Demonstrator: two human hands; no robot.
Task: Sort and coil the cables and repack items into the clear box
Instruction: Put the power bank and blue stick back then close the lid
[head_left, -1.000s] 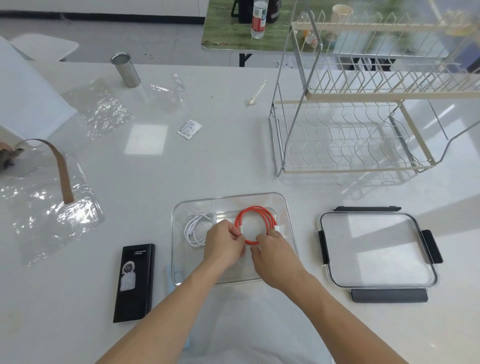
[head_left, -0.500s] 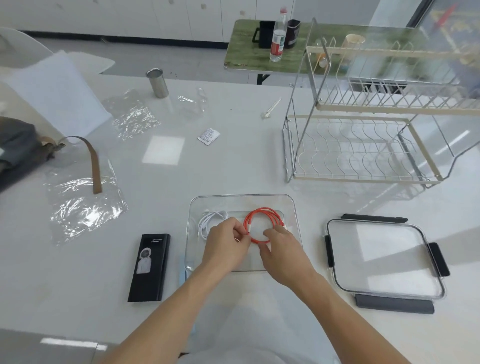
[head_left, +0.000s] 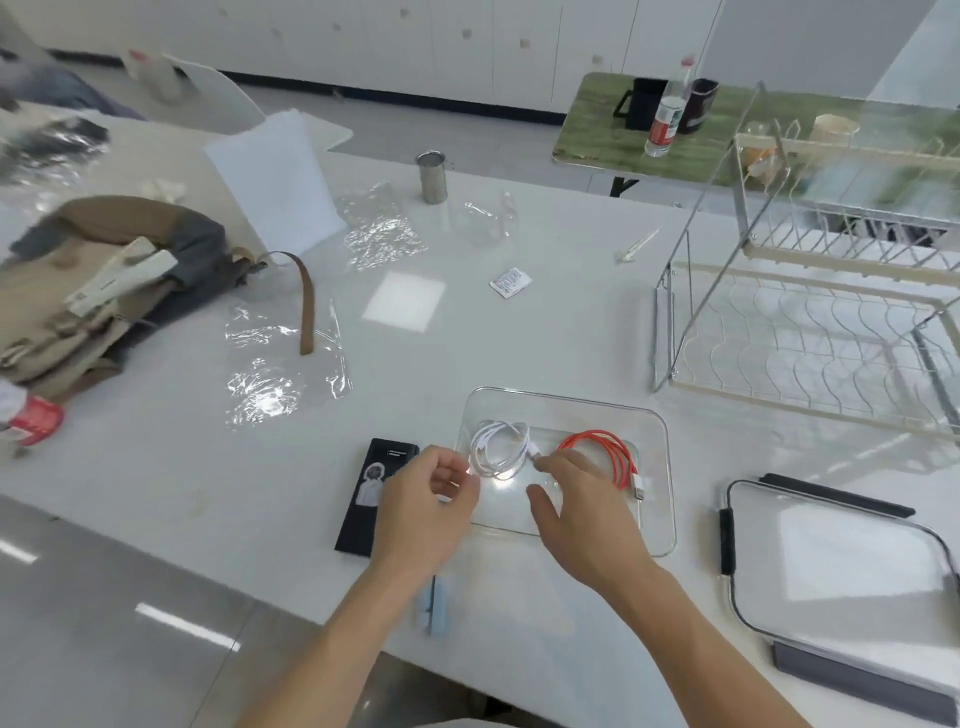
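Note:
The clear box (head_left: 571, 402) sits on the white table in front of me. A coiled white cable (head_left: 498, 447) lies in its left half and a coiled orange cable (head_left: 605, 454) in its right half. My right hand (head_left: 584, 506) hovers over the box's near side with fingers spread and holds nothing. Left of the box my left hand (head_left: 423, 506) hangs with loosely curled fingers, empty, above a flat black box (head_left: 371, 493). The box's lid (head_left: 841, 561) with dark clips lies to the right.
A wire dish rack (head_left: 810, 332) stands at the back right. Crumpled clear wrap (head_left: 283, 364) and a tan bag (head_left: 98, 296) lie to the left, with a metal cup (head_left: 431, 176) and a small white sachet (head_left: 510, 283) further back. A small blue item (head_left: 434, 605) rests near the table's front edge.
Both hands have let go of the orange cable, which now lies in the box. They have drawn back toward me, the left one moving off to the left. The camera swung left.

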